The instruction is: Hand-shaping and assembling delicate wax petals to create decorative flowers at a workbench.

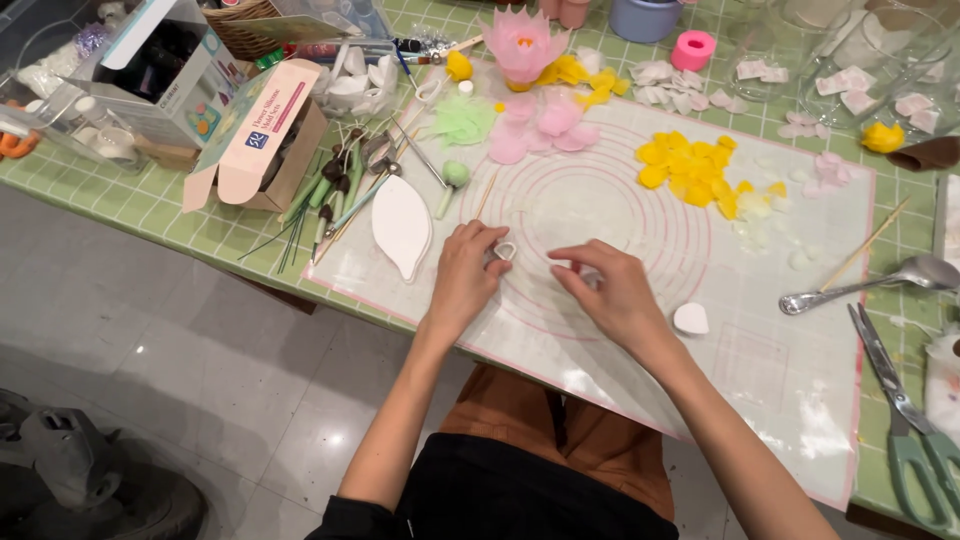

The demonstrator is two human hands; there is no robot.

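Note:
My left hand (466, 275) rests on the translucent work mat (780, 360) and pinches a small white teardrop-shaped cutter (504, 251) against it. My right hand (610, 290) lies just to the right, fingers curled, its fingertips pressing a thin pale piece (572, 270) on the mat; what the fingers cover is hidden. A small white clay lump (691, 318) sits right of my right hand. A large white leaf-shaped mould (402, 226) lies left of my left hand.
Yellow petals (690, 167), pink petals (545, 125) and a pink lotus flower (523, 42) lie at the mat's far side. Wire stems and tools (335, 195) and open boxes (262, 135) are left. A spoon (865, 282), skewer (865, 243) and green scissors (910, 420) lie right.

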